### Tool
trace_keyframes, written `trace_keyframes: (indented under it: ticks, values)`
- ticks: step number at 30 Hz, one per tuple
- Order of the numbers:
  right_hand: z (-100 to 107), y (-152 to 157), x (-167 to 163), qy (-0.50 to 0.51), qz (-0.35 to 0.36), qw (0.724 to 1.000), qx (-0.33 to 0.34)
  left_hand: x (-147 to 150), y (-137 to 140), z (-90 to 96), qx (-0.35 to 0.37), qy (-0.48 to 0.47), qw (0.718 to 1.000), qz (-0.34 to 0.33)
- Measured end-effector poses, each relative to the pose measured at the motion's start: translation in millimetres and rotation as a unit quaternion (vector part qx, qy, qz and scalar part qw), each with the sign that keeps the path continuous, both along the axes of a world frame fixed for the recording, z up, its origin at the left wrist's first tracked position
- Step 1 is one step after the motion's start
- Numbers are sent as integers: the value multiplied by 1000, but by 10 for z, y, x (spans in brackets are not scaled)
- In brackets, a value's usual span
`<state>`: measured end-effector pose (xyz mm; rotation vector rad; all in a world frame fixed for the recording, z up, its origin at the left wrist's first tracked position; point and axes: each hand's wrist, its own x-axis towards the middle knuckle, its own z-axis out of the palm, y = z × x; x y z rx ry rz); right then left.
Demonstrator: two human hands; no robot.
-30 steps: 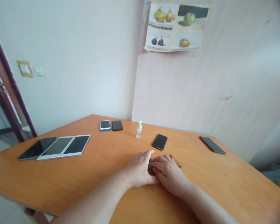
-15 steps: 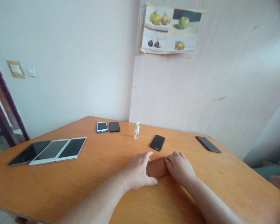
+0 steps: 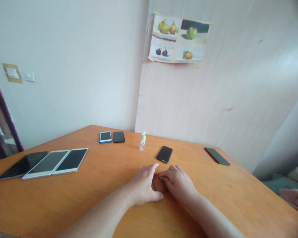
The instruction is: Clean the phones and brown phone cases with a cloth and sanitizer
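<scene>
A flat, glossy brown slab shaped like a phone (image 3: 158, 185) lies on the wooden table between my hands, mostly covered by them. My left hand (image 3: 144, 185) grips its left end, thumb on the near edge and fingers on the far edge. Over its right part, my right hand (image 3: 178, 185) presses down with bent fingers. A small greyish-white wad (image 3: 161, 177) pokes out under those fingertips; its kind is hard to make out. Just beyond my hands lies a black phone (image 3: 164, 154).
A small pump bottle (image 3: 142, 141) stands farther back. Two small devices (image 3: 105, 137) lie behind it to the left. Three tablets (image 3: 71, 160) rest side by side at left, and a dark slab (image 3: 217, 156) lies at right. Part of another person, seemingly a hand (image 3: 295, 200), is blurred at the right edge.
My right hand has slid left along the brown phone, toward my left hand, and covers more of it. The left hand keeps its grip. The whole view has shifted slightly.
</scene>
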<state>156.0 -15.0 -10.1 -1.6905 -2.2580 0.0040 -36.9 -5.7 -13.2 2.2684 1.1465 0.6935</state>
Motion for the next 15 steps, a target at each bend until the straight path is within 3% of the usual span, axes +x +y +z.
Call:
trace_keyframes:
  ticks: [4,8,10,15]
  values:
    - [-44,153,297,6,-129,992,5,-9,6,6,-18,-2,1000,2]
    - [-58,160,356,16,-136,991,7,-7,0,9,-14,-10,1000,4]
    - [-36,91,244,33,-89,995,3,-4,-9,13,-11,-10,1000,5]
    - [71,-144,-97,94,132,986,-27,1,-17,21,1,-13,1000,2]
